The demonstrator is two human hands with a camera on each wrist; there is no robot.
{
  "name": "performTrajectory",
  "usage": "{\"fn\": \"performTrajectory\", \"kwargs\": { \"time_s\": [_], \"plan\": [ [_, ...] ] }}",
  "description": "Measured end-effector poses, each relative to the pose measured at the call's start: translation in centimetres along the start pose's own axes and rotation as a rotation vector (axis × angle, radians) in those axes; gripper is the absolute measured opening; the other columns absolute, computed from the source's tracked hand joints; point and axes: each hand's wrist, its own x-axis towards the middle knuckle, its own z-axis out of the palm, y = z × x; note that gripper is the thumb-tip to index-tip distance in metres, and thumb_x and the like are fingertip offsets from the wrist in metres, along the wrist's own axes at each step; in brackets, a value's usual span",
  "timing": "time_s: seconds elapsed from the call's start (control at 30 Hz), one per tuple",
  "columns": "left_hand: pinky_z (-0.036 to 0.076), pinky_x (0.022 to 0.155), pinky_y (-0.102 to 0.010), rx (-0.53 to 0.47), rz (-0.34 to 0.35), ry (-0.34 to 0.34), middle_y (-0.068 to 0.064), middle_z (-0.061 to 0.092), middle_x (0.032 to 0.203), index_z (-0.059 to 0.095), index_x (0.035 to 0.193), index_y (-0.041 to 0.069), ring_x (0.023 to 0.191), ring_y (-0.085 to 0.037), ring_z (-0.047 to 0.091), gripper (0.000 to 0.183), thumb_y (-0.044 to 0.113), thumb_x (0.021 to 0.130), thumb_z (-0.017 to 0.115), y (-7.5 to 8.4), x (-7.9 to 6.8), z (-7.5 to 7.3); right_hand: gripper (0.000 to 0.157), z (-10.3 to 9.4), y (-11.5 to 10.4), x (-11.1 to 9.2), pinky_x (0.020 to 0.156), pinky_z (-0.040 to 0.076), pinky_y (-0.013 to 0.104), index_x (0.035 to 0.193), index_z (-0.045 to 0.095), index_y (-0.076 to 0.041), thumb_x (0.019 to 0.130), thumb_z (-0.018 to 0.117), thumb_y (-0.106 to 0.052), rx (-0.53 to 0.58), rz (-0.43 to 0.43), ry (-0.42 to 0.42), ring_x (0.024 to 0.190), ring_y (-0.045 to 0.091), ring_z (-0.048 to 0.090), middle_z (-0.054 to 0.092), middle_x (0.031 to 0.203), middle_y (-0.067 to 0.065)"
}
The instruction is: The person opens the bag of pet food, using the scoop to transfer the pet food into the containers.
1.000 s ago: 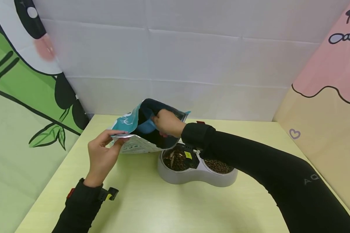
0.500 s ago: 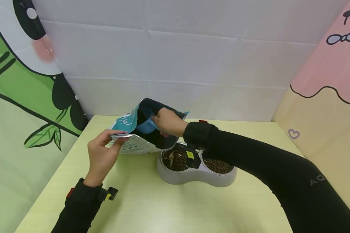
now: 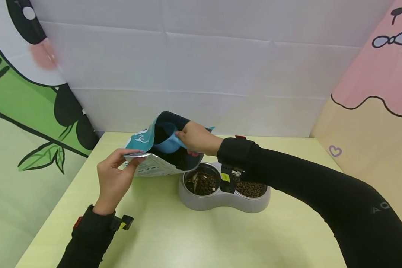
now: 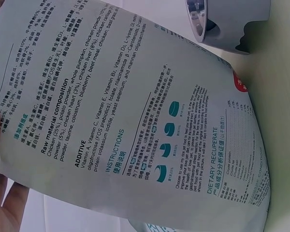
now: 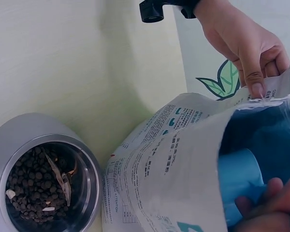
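Note:
My left hand (image 3: 115, 176) pinches the left corner of an open pet food bag (image 3: 159, 166), teal and white with a dark inside. The bag leans with its mouth toward the right. Inside that mouth is a blue scoop (image 3: 169, 145), gripped by my right hand (image 3: 201, 138). From the right wrist, the scoop (image 5: 239, 176) shows partly behind the bag's rim; whether it carries food is hidden. Printed text covers the bag's side (image 4: 135, 116) in the left wrist view.
Close to the bag's right side stands a grey double pet bowl (image 3: 204, 205). Brown kibble (image 3: 204, 184) with pale dried bits lies in its left bowl, plain kibble (image 3: 250, 190) in the right. A white cloth wall (image 3: 201, 67) rises behind the pale yellow table (image 3: 167, 238).
My right hand has drawn back slightly to the right, and more of the blue scoop shows in the bag's mouth. The left hand keeps its pinch on the bag.

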Motion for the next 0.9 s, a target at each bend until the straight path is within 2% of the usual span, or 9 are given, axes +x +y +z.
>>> {"fn": "performTrajectory", "kwargs": {
  "time_s": [0.17,0.37,0.57,0.67,0.9],
  "plan": [
    [0.046,0.081,-0.018,-0.004,-0.002,0.001,-0.005,0.064,0.086,0.064,0.093,0.006,0.085,-0.009,0.058,0.024,-0.005,0.072,0.070,0.2,0.1,-0.1,0.046,-0.5,0.2,-0.7,0.042,0.033,0.027,0.055,0.042,-0.010,0.099,0.036,-0.025,-0.020,-0.001,-0.012,0.045,0.018,0.040,0.041,0.050,0.005],
    [0.046,0.081,-0.017,0.001,-0.003,0.005,-0.006,0.064,0.087,0.065,0.093,0.006,0.086,-0.007,0.058,0.025,-0.005,0.071,0.070,0.2,0.0,0.0,0.046,-1.1,0.3,-1.5,0.045,0.033,0.027,0.056,0.042,-0.009,0.099,0.036,-0.024,-0.003,0.001,-0.014,0.045,0.018,0.037,0.040,0.051,0.006],
    [0.045,0.081,-0.016,0.008,0.004,0.009,-0.008,0.064,0.087,0.064,0.093,0.005,0.086,-0.005,0.057,0.027,-0.007,0.070,0.070,0.0,0.1,0.2,0.046,-1.8,0.6,-2.2,0.042,0.033,0.027,0.055,0.042,-0.010,0.098,0.037,-0.026,-0.057,0.006,-0.003,0.044,0.018,0.038,0.044,0.052,0.008],
    [0.045,0.080,-0.016,0.010,0.007,0.010,-0.008,0.064,0.087,0.064,0.093,0.005,0.086,-0.004,0.057,0.027,-0.007,0.070,0.070,0.0,0.0,0.3,0.045,-2.1,1.0,-2.4,0.042,0.034,0.027,0.056,0.042,-0.010,0.098,0.038,-0.026,-0.048,0.007,0.005,0.044,0.018,0.038,0.044,0.054,0.008],
    [0.045,0.080,-0.016,0.007,-0.002,0.003,-0.007,0.064,0.088,0.064,0.094,0.006,0.087,-0.005,0.057,0.027,-0.006,0.071,0.069,0.2,-0.1,0.6,0.043,-2.6,1.6,-3.0,0.041,0.037,0.026,0.064,0.052,-0.004,0.098,0.039,-0.027,-0.049,0.005,0.012,0.044,0.018,0.040,0.046,0.054,0.008]
  ]
}}
